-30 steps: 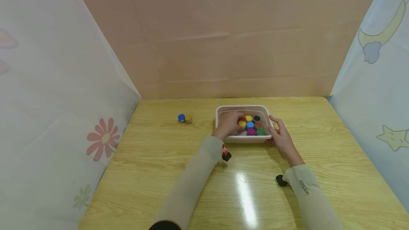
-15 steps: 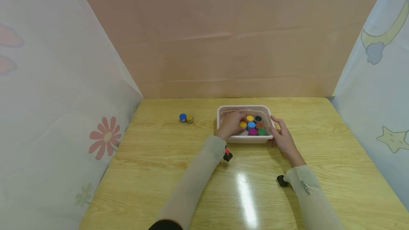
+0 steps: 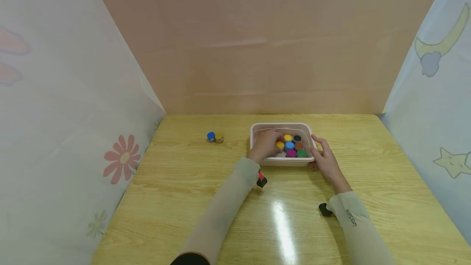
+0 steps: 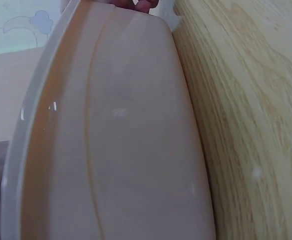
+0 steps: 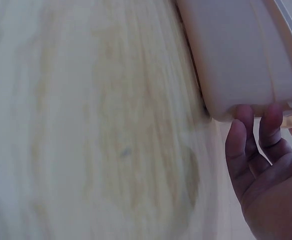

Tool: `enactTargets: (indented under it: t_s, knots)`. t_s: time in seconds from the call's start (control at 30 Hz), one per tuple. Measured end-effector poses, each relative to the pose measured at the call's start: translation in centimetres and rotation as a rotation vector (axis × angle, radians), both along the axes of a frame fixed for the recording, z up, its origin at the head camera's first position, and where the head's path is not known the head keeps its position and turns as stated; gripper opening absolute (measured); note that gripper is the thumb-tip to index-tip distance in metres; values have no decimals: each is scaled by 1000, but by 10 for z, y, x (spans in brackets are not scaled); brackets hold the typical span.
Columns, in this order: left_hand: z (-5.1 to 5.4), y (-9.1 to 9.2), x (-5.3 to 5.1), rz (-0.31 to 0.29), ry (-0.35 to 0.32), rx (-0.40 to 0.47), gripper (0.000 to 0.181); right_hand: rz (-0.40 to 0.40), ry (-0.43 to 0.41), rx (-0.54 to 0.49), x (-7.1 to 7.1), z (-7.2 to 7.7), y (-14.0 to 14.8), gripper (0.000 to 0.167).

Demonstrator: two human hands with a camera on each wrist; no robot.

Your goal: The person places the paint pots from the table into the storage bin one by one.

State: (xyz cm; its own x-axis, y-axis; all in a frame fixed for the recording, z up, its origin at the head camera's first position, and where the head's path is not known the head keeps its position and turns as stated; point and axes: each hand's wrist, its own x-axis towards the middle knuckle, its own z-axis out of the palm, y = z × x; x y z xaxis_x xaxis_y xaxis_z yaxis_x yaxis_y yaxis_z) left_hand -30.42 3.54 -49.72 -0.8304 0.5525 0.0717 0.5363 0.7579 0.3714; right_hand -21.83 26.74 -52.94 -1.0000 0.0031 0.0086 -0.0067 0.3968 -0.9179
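Note:
A pale pink plastic tray (image 3: 285, 162) stands on the table in the head view, holding several small jars with coloured lids. My left hand (image 3: 265, 144) reaches over its front rim and pinches a yellow-lidded jar (image 3: 280, 145) inside, at the left of the group. Beside it sit a light blue jar (image 3: 289, 146) and a purple jar (image 3: 291, 153). My right hand (image 3: 327, 165) grips the tray's right end; in the right wrist view, curled fingers touch the tray's outer wall (image 5: 235, 60). In the left wrist view the tray's side hides my left hand.
A blue-lidded jar (image 3: 211, 137) and a dark yellow-lidded jar (image 3: 219, 138) stand close together on the wooden table (image 3: 184, 183), left of the tray. A brown backdrop (image 3: 235, 52) rises behind the table, with patterned cloth walls at both sides.
Almost nothing differs. The whole head view has shifted slightly; both hands keep their places at the tray and the jars stay where they were.

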Motion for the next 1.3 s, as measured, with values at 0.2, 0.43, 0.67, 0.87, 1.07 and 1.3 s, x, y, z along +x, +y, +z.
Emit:
enactTargets:
  t_s: [0.2, 0.43, 0.67, 0.87, 1.07, 1.3]
  knots:
    - [7, -8, 4, 42, 28, 22, 43, -3, -7, 6, 0, 0, -1, 59]
    - [17, -29, 3, 93, 105, 120, 34, 10, -36, -12, 11, 30, -10, 57]
    - [24, -62, -1, 148, 166, 222, 35, 2, -37, -20, 2, 14, -2, 58]
    - [17, -96, -6, 194, 144, 285, 39, -1, -17, 7, -2, -3, 2, 60]
    - [7, -140, -9, 226, 116, 320, 46, 2, -38, 7, -1, 0, 0, 59]
    - [-11, -191, -17, 253, 82, 339, 50, -1, -38, 4, -2, 1, 0, 59]
